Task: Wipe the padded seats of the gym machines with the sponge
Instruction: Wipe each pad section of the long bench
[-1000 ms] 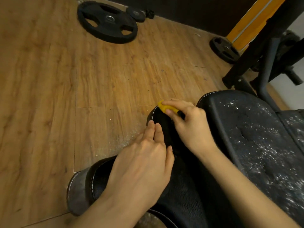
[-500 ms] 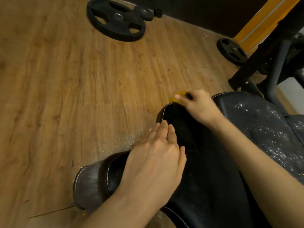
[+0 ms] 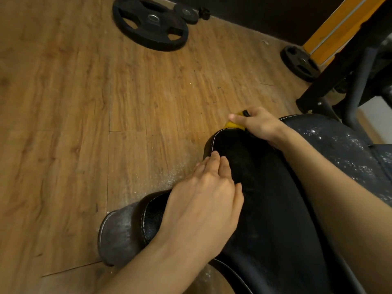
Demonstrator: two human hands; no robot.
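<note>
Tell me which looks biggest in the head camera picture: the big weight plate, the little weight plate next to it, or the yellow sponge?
1. big weight plate, clearly the largest.
2 and 3. little weight plate and yellow sponge: unsure. The right hand hides most of the sponge, which is also nearer the camera, so they can't be ranked.

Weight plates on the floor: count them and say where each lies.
3. A large plate lies flat at top centre, a small plate just to its right, and another plate beside the machine frame at right. More may be hidden behind it.
</note>
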